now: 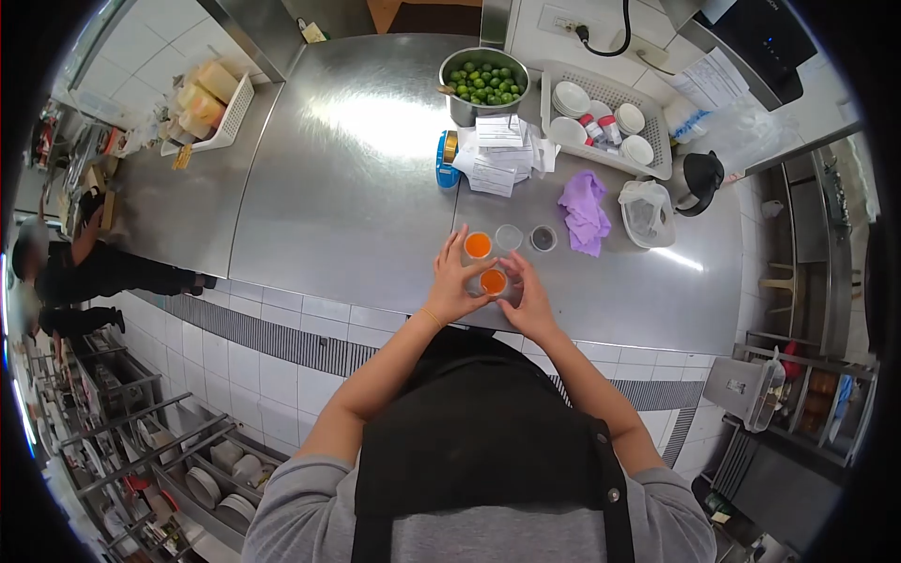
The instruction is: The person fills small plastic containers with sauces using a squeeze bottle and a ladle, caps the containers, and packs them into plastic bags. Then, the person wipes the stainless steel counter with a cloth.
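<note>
A small clear cup of orange sauce [493,281] stands at the front of the steel counter, between my two hands. My left hand [454,283] holds its left side with thumb and forefinger, while its other fingers reach up beside a second cup of orange sauce [479,246]. On the opposite side, my right hand [527,298] curves its fingers and thumb around the near cup. Just beyond my right fingertips is a clear round cup or lid [509,237]. Right of that sits a small cup with dark contents [542,239].
Behind the cups lie paper slips [497,169], a blue tape dispenser [447,161] and a pot of green limes [483,83]. Rightward are a purple cloth [586,214], a plastic-lined tub [648,216], a white basket [608,83] and a kettle [696,183]. Another person [80,263] stands far left.
</note>
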Tool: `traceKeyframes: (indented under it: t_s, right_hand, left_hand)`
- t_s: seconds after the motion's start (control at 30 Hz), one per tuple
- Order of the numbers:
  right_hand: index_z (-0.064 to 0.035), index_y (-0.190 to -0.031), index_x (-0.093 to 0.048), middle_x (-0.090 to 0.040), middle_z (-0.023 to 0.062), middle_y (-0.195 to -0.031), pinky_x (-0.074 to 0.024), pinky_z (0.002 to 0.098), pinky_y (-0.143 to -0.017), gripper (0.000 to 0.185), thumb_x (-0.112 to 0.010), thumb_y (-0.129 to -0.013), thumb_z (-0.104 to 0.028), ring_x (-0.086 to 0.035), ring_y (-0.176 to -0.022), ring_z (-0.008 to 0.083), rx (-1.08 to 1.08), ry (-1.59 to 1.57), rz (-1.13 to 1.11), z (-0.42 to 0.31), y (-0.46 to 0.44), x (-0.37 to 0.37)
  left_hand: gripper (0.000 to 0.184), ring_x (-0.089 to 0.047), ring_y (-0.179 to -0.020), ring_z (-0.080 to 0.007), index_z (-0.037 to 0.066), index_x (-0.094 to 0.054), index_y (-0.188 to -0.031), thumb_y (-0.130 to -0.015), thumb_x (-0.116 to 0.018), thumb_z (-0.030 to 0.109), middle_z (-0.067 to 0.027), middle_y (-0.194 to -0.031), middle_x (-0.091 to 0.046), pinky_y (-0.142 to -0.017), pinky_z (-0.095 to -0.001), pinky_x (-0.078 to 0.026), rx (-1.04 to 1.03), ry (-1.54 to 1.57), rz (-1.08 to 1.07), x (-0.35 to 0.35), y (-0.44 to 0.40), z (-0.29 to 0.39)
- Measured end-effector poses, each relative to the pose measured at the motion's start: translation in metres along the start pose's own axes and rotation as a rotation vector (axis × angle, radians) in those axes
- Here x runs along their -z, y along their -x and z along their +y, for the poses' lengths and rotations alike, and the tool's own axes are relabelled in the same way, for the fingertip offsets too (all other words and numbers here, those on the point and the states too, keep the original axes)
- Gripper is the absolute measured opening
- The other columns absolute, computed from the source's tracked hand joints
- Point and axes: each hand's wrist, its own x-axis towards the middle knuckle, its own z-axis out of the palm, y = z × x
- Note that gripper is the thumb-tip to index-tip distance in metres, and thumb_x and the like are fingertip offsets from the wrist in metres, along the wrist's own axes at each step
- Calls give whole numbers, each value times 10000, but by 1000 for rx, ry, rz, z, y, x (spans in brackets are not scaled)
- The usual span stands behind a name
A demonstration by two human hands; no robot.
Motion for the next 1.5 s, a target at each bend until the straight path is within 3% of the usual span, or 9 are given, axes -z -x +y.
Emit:
traceKeyframes:
  t_s: [0.23, 0.33, 0.5, 0.6, 0.73, 0.83, 0.9, 1.37, 1.5]
  right_hand:
    - [-106, -1522, -349, -592, 84, -1396, -465, 361, -960, 916, -782, -722, 0, -597, -1206, 231, 30, 44, 2, -4, 0, -7]
    - [-107, -1508, -373, -614, 79, -1356, -461, 361, -959, 899, -802, -722, -22, -609, -1204, 218, 46, 36, 32, -6, -1, -12]
    - [-67, -1447, -441, -631, 114, -1248, -468, 378, -1028, 839, -830, -705, -22, -617, -1139, 252, 38, -19, 95, 1, -1, -19]
    - [-65, -1439, -451, -639, 105, -1234, -477, 379, -1009, 841, -842, -695, -30, -617, -1127, 252, 37, -25, 104, 7, 0, -20]
    - [-88, -1441, -460, -635, 89, -1234, -485, 379, -991, 863, -862, -678, -49, -615, -1119, 248, 36, -37, 102, 5, -1, -13]
    - [-108, -1434, -485, -629, 90, -1228, -494, 386, -974, 849, -872, -678, -76, -613, -1105, 268, -20, -6, 16, -6, -4, 2]
    - [-103, -1400, -535, -618, 104, -1206, -506, 399, -937, 787, -872, -689, -111, -611, -1082, 294, 110, 110, -58, -7, -6, 8]
    - [-17, -1221, -638, -600, 176, -1113, -528, 426, -888, 523, -818, -736, -95, -625, -1025, 374, -12, 189, -206, -10, -23, 14]
    - [-11, -1184, -643, -590, 180, -1157, -527, 438, -913, 513, -832, -709, -57, -618, -1057, 383, -17, 282, -235, -11, -29, 16]
  left_hand:
    - [767, -248, -1478, -459, 270, -651, -1337, -620, -922, 292, -235, -1635, -208, -1171, -540, -261, -70, 59, 17, 27, 3, -2]
    - [783, -381, -1401, -425, 184, -619, -1368, -657, -920, 319, -227, -1567, -325, -1139, -478, -338, -84, 160, 64, 42, 13, -1]
    - [616, -608, -1076, -298, 51, -527, -1427, -892, -763, 244, -159, -1136, -619, -941, -360, -503, 243, 264, -89, 41, 39, -8]
    - [570, -641, -975, -256, 63, -476, -1473, -948, -675, 159, -145, -1083, -665, -855, -332, -529, 429, 590, -55, 38, 42, 7]
    - [595, -650, -916, -228, 69, -451, -1494, -933, -648, 69, -140, -1147, -682, -806, -305, -538, 390, 839, -18, 32, 32, 35]
    - [657, -655, -962, -228, 92, -464, -1490, -872, -634, -53, -121, -1226, -686, -820, -319, -559, 225, 503, -37, 20, 27, 37]
    - [659, -661, -981, -234, 95, -480, -1475, -856, -647, -58, -121, -1226, -686, -820, -326, -566, 210, 468, -21, 18, 26, 37]
    - [631, -687, -1037, -233, 95, -589, -1354, -754, -748, -16, -92, -1118, -718, -854, -349, -598, 222, 399, -44, 17, 10, 39]
    - [378, -710, -867, -175, 13, -651, -1095, -752, -809, 32, -106, -959, -726, -747, -318, -601, 391, 437, 46, 9, 5, 34]
